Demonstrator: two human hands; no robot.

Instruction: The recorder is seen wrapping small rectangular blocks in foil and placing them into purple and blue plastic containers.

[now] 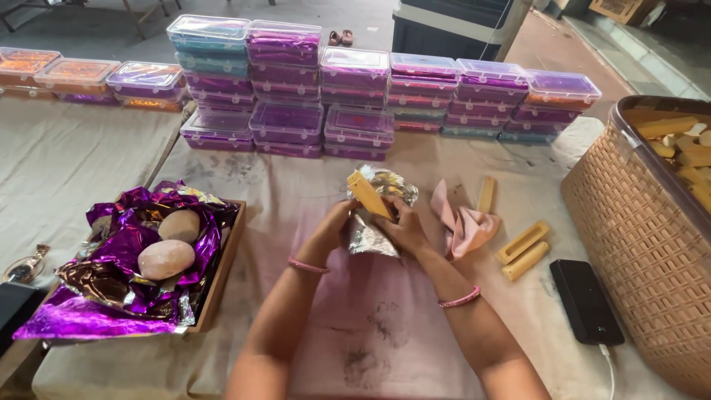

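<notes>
Both my hands meet over the middle of the cloth-covered table (296, 192). My left hand (335, 226) and my right hand (406, 230) together hold a crumpled sheet of silver foil (368, 235) with a yellow wooden stick (369, 195) poking up out of it. The foil wraps around the stick's lower end. A pink cloth (463, 221) lies just right of my right hand.
A wooden tray (221, 267) at left holds purple foil sheets (126, 274) and two smooth stones (166, 258). Stacked lidded plastic boxes (355, 96) line the back. Loose yellow sticks (523, 250), a black power bank (586, 300) and a woven basket (637, 244) of sticks are at right.
</notes>
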